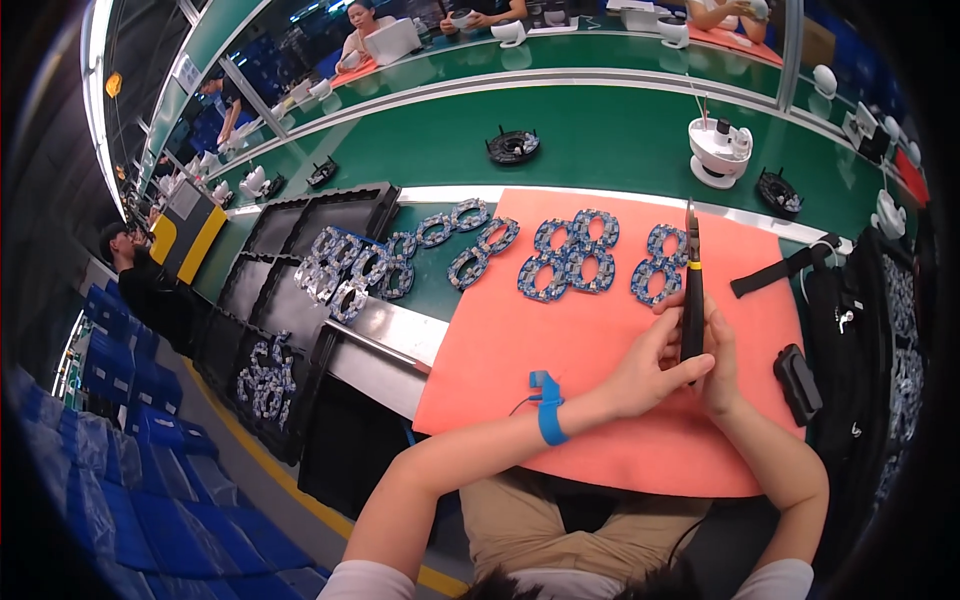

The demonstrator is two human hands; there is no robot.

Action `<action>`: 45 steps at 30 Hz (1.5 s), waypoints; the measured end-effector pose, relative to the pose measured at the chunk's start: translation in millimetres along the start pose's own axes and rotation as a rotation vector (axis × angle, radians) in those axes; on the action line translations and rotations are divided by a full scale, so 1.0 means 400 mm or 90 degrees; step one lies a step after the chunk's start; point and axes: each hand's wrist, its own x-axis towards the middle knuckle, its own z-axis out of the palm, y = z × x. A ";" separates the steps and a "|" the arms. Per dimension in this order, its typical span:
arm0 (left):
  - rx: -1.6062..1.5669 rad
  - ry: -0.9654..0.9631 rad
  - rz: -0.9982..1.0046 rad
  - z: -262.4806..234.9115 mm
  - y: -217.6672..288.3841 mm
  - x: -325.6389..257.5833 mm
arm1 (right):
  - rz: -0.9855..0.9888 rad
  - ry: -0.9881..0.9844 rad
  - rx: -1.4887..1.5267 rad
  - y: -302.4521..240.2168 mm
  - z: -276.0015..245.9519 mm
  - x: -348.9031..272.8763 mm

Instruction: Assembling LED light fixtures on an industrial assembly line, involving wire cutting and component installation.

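Black-handled pliers (692,310) with a yellow band stand edge-on between my hands over the orange mat (520,385), metal jaws pointing away from me. My left hand (655,365) closes on the handles from the left, its thumb lying across them. From the other side my right hand (720,365) wraps the same handles, its fingers partly hidden. A blue wrist strap (552,418) circles my left wrist. Just beyond the pliers lies a pair of joined ring-shaped blue circuit boards (655,280). More joined boards (590,270) rest on the mat to the left.
At the left, a black divided tray (275,228) and blue ring boards (340,270) sit beside the mat. A black strap (785,268) and a small black device (797,385) lie right. A white housing (718,150) and black round parts (512,146) stand on the green belt. People work beyond.
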 end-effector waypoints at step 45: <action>0.118 -0.014 0.051 0.002 -0.011 -0.011 | 0.038 0.011 -0.065 -0.001 0.002 -0.002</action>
